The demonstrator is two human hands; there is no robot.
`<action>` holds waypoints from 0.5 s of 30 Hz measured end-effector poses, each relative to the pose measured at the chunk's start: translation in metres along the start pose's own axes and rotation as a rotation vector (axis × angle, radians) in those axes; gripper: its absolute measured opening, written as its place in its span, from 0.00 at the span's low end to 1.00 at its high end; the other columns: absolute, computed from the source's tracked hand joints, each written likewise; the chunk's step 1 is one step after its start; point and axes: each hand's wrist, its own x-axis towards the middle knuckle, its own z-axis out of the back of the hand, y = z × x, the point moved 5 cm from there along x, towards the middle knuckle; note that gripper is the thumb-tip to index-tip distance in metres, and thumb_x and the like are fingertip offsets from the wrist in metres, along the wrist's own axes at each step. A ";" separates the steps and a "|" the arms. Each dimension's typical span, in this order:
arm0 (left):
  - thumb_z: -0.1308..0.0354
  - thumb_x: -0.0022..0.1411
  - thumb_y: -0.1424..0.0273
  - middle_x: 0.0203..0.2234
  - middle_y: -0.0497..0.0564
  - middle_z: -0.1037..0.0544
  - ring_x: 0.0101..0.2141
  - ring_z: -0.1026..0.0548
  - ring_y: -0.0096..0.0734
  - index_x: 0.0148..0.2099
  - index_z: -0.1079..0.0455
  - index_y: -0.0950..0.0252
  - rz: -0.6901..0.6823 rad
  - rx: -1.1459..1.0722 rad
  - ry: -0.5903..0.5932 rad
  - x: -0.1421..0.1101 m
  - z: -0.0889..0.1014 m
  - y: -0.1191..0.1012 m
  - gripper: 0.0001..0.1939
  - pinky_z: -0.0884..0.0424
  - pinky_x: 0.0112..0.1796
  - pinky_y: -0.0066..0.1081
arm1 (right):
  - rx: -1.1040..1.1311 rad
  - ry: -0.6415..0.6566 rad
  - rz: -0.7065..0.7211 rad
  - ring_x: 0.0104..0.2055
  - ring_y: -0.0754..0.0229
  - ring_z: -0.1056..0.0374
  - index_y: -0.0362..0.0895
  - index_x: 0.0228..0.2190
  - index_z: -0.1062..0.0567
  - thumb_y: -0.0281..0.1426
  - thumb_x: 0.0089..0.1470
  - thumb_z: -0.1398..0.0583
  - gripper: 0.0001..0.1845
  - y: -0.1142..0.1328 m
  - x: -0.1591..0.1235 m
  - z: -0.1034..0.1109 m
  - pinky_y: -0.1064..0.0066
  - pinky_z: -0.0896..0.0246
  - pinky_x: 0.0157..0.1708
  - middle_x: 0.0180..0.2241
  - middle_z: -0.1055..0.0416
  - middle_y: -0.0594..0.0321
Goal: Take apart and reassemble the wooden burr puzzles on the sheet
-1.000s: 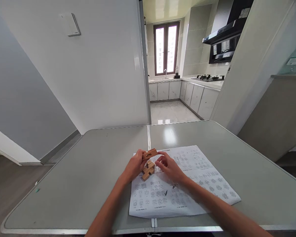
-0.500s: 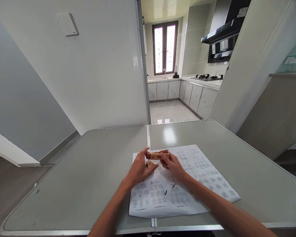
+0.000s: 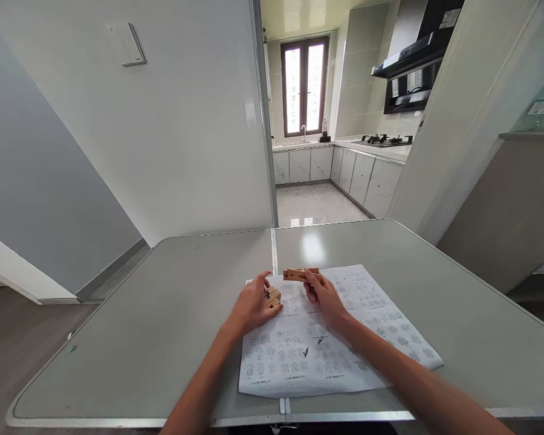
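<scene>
One left hand, one right hand, one table, one sheet and several wooden pieces (exact number unclear) are seen

Counter showing smooth, grey, semi-gloss, light glaring off it; edge trim looking metallic. Printed sheet looking like matt, lightly creased paper. Blocks and held pieces showing smooth, tan wood. Kitchen floor gleaming, glossy.

A head-worn camera looks forward and down over the table toward the kitchen floor.
</scene>
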 end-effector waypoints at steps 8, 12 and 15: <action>0.33 0.60 0.61 0.49 0.57 0.24 0.49 0.24 0.50 0.67 0.44 0.59 0.094 0.086 -0.210 0.004 0.004 0.028 0.37 0.31 0.53 0.51 | -0.073 0.085 0.024 0.22 0.66 0.47 0.45 0.30 0.30 0.57 0.54 0.34 0.27 -0.005 -0.001 -0.003 0.71 0.54 0.21 0.22 0.38 0.70; 0.39 0.65 0.64 0.56 0.60 0.27 0.55 0.29 0.52 0.61 0.35 0.61 -0.012 0.058 -0.360 0.003 0.015 0.007 0.24 0.35 0.57 0.51 | -0.066 0.168 0.019 0.21 0.66 0.48 0.44 0.34 0.27 0.56 0.55 0.34 0.26 -0.009 -0.002 -0.007 0.71 0.55 0.21 0.22 0.38 0.70; 0.52 0.74 0.63 0.47 0.56 0.22 0.43 0.23 0.39 0.55 0.30 0.60 -0.014 -0.201 -0.348 0.003 0.018 -0.008 0.14 0.28 0.46 0.37 | -0.046 0.257 0.000 0.21 0.67 0.49 0.43 0.37 0.25 0.55 0.55 0.34 0.27 -0.009 -0.004 -0.012 0.72 0.58 0.21 0.21 0.39 0.70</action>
